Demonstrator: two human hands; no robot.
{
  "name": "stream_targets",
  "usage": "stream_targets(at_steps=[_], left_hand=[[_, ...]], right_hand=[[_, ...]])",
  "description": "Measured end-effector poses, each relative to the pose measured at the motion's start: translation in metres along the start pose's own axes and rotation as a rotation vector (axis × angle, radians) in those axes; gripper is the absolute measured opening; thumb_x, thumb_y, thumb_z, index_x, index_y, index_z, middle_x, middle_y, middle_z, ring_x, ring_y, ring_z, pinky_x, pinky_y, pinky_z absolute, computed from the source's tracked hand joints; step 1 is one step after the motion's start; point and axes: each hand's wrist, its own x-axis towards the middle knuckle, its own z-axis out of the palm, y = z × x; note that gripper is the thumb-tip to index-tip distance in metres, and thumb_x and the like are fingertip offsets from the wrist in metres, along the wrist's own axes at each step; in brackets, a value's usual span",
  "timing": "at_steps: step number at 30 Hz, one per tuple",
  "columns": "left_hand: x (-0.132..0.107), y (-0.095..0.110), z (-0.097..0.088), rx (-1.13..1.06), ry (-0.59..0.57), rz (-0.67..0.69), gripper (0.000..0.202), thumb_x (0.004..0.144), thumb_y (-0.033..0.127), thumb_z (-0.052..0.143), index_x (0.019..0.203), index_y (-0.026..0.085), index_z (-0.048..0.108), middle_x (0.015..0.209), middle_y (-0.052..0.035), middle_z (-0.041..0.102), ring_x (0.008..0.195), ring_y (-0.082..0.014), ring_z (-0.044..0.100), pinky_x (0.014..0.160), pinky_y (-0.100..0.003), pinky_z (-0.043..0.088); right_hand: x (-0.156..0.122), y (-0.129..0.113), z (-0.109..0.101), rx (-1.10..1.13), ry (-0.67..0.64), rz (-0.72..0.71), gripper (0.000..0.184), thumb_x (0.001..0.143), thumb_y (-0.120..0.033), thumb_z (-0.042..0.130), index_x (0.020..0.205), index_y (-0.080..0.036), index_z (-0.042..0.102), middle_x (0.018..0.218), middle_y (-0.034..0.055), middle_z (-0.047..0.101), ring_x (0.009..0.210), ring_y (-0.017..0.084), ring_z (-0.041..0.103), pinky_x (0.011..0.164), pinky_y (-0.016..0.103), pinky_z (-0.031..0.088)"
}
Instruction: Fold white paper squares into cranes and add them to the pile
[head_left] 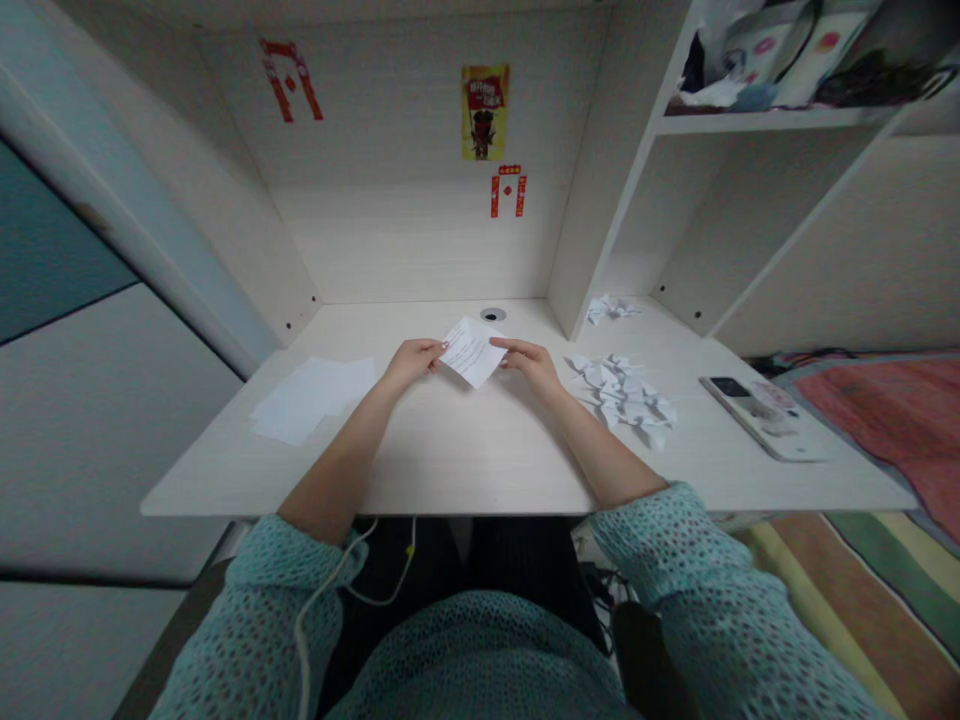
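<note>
Head view: one flat sheet held, folded pieces heaped to the right

My left hand (pixel 415 360) and right hand (pixel 531 362) each pinch a side of a printed paper sheet (pixel 472 354) in their fingers, over the middle of the tabletop (pixel 465 470), toward its back edge.

Folded paper pieces (pixel 616 390) already lie heaped toward the right, with a smaller cluster (pixel 613 309) by the back edge. Toward the left edge, loose white sheets (pixel 311 393) lie flat; I judge these, and mine, not yet folded. I cannot count either group.

Up right, the open shelf (pixel 772 122) carries white packages (pixel 829 65) and a dark bundle (pixel 874 82); what the packages contain, I cannot tell.
</note>
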Motion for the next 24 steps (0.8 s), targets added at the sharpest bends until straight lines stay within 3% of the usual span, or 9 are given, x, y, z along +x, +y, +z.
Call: stream_targets(at_steps=[6, 12, 24], left_hand=[[0.000, -0.010, -0.015, -0.015, -0.058, -0.032, 0.036, 0.070, 0.043, 0.065, 0.089, 0.013, 0.069, 0.051, 0.0017, 0.050, 0.047, -0.0073, 0.040, 0.048, -0.021, 0.029], [-0.009, -0.016, -0.021, -0.071, -0.088, -0.065, 0.038, 0.070, 0.047, 0.065, 0.085, 0.012, 0.069, 0.050, 0.0023, 0.047, 0.046, -0.0064, 0.037, 0.045, -0.021, 0.024], [-0.014, -0.012, -0.029, -0.121, -0.126, -0.080, 0.033, 0.067, 0.044, 0.067, 0.079, 0.013, 0.069, 0.050, 0.0022, 0.047, 0.045, -0.0060, 0.035, 0.046, -0.022, 0.022]], right_hand=[[0.003, 0.003, -0.004, -0.051, -0.142, -0.104, 0.042, 0.063, -0.018, 0.058, 0.103, -0.024, 0.068, 0.111, 0.0028, 0.066, 0.104, 0.022, 0.058, 0.088, 0.034, 0.044], [-0.003, 0.000, 0.003, -0.115, -0.260, -0.137, 0.044, 0.068, -0.026, 0.066, 0.112, -0.028, 0.063, 0.120, 0.0037, 0.061, 0.107, 0.021, 0.058, 0.089, 0.036, 0.046], [-0.014, -0.001, 0.015, -0.159, -0.273, -0.094, 0.037, 0.061, -0.032, 0.076, 0.097, -0.023, 0.071, 0.103, 0.0070, 0.069, 0.092, 0.022, 0.064, 0.087, 0.040, 0.050]])
